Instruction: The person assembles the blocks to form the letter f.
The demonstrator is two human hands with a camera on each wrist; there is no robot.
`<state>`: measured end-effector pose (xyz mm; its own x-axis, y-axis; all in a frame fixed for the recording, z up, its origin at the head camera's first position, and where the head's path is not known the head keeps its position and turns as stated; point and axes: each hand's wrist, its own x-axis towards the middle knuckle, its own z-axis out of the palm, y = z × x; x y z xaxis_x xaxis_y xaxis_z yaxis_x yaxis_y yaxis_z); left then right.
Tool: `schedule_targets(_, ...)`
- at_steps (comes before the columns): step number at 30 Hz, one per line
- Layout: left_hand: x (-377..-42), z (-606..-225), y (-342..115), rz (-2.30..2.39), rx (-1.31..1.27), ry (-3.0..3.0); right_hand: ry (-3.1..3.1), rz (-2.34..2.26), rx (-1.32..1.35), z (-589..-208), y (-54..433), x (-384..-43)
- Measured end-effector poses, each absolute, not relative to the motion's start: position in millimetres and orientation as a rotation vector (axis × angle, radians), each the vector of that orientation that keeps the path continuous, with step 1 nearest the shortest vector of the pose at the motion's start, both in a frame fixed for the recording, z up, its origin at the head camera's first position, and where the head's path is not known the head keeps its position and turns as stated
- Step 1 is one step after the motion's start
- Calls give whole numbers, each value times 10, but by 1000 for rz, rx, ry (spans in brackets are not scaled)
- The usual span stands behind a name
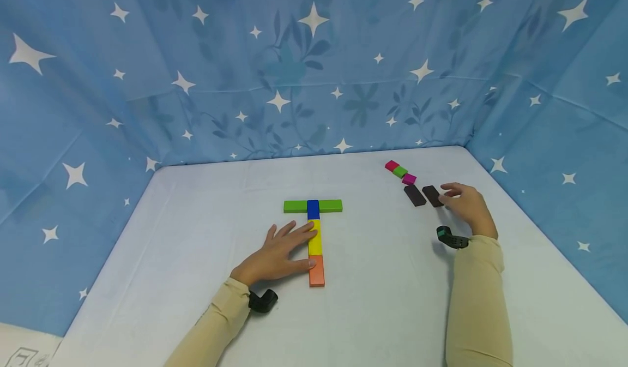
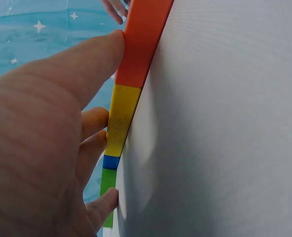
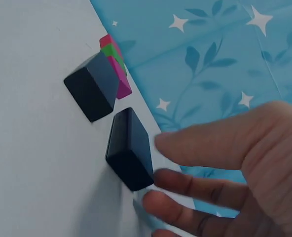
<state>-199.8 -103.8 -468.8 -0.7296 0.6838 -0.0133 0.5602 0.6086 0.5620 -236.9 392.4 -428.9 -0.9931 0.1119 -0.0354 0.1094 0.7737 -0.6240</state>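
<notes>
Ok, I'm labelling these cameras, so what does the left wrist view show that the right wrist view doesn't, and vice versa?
Left wrist only: the left grip, orange block, yellow block, blue block and long green block.
Right wrist only: two dark blocks, a small red block, small green block and small magenta block.
Both: white tabletop, starry curtain and right grip, only partly in the left wrist view.

black blocks: 2 | small blocks: 3 | green lengths: 2 | blue: 1 | yellow: 1 | orange: 1

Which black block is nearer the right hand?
In the head view, the rightmost black block, beside the right hand; the other black block lies nearer the magenta block.
</notes>
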Motion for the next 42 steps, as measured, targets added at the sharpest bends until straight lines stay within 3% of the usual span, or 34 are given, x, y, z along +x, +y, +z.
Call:
schedule_targets(12, -2003, -4696, -1037, 794, 1021, 2606, -2961, 1292, 6, -4425, 3944, -2465)
schedule_targets(42, -2015, -4698, -1052, 788, 1018, 2601, -2931, 1112, -172, -4432, 3918, -2480)
